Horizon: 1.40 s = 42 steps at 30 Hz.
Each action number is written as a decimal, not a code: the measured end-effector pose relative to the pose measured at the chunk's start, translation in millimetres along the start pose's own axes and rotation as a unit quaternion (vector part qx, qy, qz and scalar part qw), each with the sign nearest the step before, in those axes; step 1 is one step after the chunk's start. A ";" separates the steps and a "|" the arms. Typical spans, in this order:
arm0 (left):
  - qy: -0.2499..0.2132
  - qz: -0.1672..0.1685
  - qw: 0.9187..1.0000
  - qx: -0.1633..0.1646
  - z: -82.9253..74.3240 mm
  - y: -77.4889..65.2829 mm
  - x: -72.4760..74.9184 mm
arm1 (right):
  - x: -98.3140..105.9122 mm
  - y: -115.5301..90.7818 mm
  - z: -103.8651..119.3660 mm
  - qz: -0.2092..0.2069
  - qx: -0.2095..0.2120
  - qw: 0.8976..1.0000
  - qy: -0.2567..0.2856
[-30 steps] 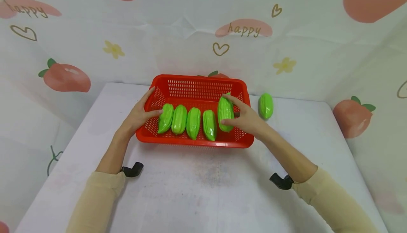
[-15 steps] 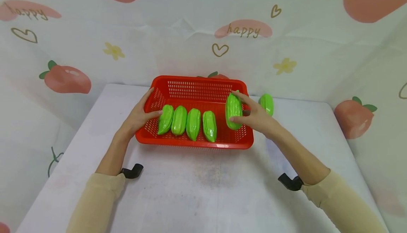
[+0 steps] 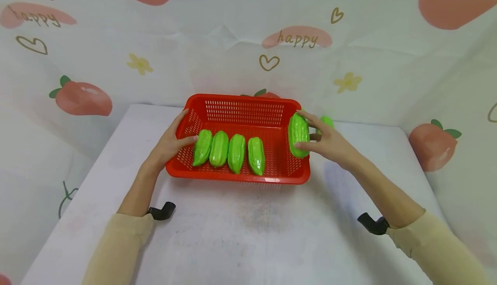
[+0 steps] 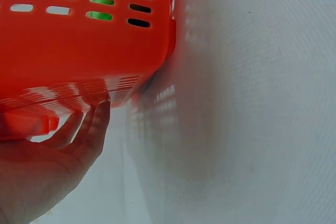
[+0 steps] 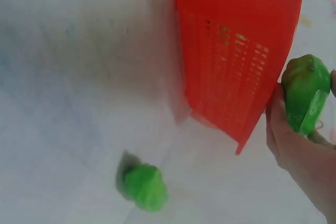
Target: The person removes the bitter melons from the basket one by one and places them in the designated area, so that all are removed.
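A red plastic basket [image 3: 237, 177] with slotted walls sits in the middle of the head view. Inside it, several green star fruit [image 3: 219, 149] lie side by side, toward the left and centre. My left hand [image 3: 167, 147] holds the basket's left side, thumb over the rim; in the left wrist view its fingers touch the outer wall. Over the right rim, my right hand [image 3: 328, 142] grips another green star fruit [image 3: 299, 136] between thumb and fingers. Seen from the right wrist, this held fruit [image 5: 304, 90] is raised beside the basket's top edge.
One more green star fruit [image 5: 147, 187] lies on the white table [image 3: 217, 233], right of the basket; my right hand partly hides it in the head view. A printed cloth backdrop [image 3: 229, 69] rises behind the table.
My right hand has carried its star fruit rightward, from inside the basket to above the right rim. The left hand and the basket stay in place.
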<state>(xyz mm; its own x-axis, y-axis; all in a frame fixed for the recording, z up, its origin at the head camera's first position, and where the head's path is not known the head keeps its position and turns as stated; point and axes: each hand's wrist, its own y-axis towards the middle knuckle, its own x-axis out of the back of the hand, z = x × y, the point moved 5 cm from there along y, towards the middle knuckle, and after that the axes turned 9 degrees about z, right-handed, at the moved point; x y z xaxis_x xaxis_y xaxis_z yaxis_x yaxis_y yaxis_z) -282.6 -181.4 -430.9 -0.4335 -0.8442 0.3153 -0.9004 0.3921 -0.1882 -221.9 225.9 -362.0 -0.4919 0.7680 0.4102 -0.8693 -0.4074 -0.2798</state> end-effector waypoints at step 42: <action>-0.001 0.003 1.000 -0.009 2.0 3.2 1.2 | 72.5 -27.9 -48.7 -0.114 -0.046 0.992 -0.029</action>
<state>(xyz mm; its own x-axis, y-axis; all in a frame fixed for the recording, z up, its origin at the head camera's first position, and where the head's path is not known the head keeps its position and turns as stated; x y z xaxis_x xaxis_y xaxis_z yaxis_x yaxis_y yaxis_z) -285.9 -181.9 -433.0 -0.4390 -0.8424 0.3124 -0.8982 0.4036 -0.1739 -231.0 317.1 -366.7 -0.2873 0.8040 0.5207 -0.9517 -0.1779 -0.2504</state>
